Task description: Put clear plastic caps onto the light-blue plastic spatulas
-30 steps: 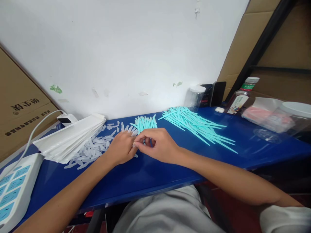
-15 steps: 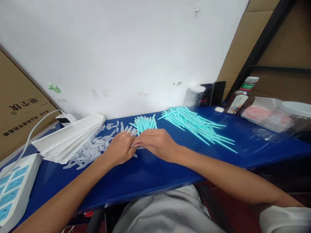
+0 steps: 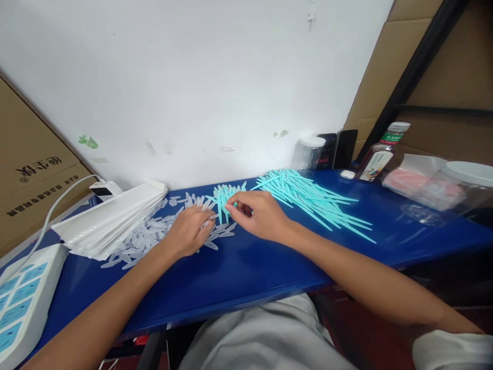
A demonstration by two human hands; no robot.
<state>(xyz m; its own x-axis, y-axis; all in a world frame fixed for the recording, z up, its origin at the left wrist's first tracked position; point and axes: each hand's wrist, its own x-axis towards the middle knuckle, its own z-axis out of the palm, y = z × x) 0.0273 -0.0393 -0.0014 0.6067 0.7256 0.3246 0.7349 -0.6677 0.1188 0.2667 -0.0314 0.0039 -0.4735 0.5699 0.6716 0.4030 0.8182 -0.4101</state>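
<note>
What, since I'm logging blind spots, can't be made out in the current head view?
All in the head view:
Left hand: palm and curled fingers, hidden by its own back.
Right hand: anything in its grip is too small to tell.
Small turquoise pile: part hidden by the right hand.
Power strip: cut off by the left edge.
Front jar: cut off by the right edge.
Bottle: label's small print too small to read.

Head view: close above blue table [image 3: 254, 275], facing forward-down toward white wall [image 3: 200, 92].
</note>
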